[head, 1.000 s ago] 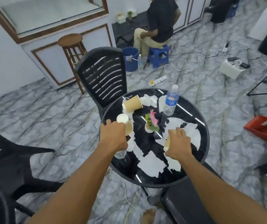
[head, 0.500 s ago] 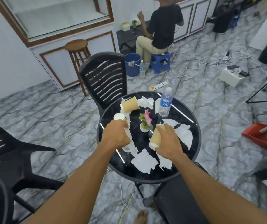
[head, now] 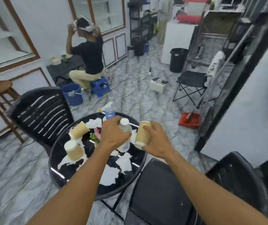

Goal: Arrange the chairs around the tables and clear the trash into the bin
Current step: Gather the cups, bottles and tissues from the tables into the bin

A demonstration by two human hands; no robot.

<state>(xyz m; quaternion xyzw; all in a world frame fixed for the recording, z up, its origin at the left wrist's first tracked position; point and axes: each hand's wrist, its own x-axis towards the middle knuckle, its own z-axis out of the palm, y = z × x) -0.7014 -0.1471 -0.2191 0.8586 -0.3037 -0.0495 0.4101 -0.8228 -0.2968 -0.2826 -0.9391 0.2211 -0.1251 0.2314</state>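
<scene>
Left hand (head: 113, 135): fingers were curled round a clear bottle (head: 126, 128). Right hand (head: 158, 142): fingers gripped a paper cup (head: 142, 135). Both were above the black tabletop (head: 136, 158), which was strewn with torn paper (head: 109, 176).

On the counter (head: 53, 168) we log: far cup (head: 79, 129) and near cup (head: 74, 150) at left, torn paper (head: 123, 161) at near middle. Above it: bottle (head: 125, 127) in our left hand (head: 113, 135), held cup (head: 142, 135) in our right hand (head: 157, 142), side by side. Far chair (head: 40, 114) behind-left; near chair (head: 159, 192) before-right. Bin (head: 177, 60) far behind, on floor.
</scene>
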